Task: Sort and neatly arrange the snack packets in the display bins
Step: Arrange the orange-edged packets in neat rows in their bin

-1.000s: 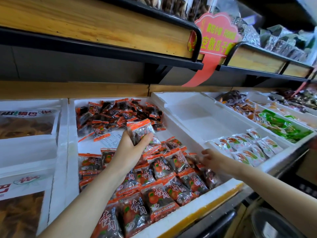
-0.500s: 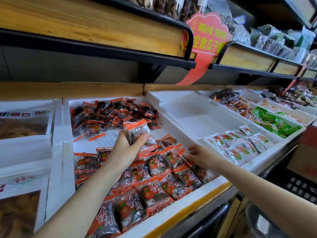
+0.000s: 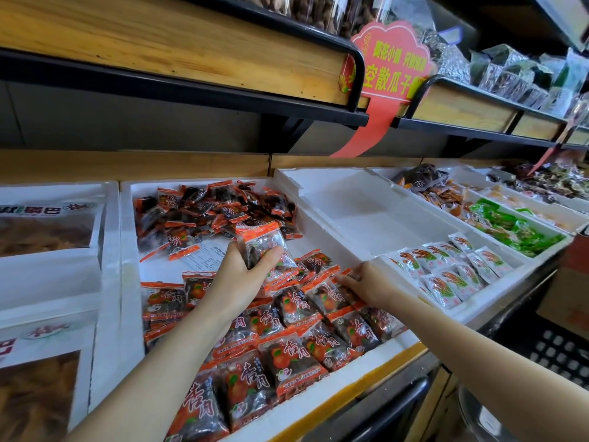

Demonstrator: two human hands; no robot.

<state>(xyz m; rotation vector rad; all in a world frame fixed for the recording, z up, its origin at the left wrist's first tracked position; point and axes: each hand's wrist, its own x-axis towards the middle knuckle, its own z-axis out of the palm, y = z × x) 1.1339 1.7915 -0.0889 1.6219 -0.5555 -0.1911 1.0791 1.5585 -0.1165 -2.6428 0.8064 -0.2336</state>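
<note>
The fingers (image 3: 233, 247) of the left hand (image 3: 237, 277) were curled round a small stack of packets (image 3: 262, 247). The thumb was on one side and the other fingers on the other side. They held the lower half, and the orange tops stuck up past the fingertips.

The fingertips (image 3: 344, 278) of the right hand (image 3: 369, 283) were bent down onto the orange edge of one row packet (image 3: 328, 293). I could not tell if they pinched it or only pushed it.

The packets looked light, soft and crinkly. The shiny wrap looked slippery, so a loose stack could fan out and slide apart. Squeezing across the flat faces near the middle seemed best (the thin sealed edges would just bend).

Just under the left fingers lay a paper sheet (image 3: 204, 254). Beyond those fingertips sat a loose pile (image 3: 210, 212) of the same packets, not yet tidy. Back toward both wrists, neat rows of packets (image 3: 287, 355) lay overlapping. Round it all was the white foam bin (image 3: 127, 282).
</note>
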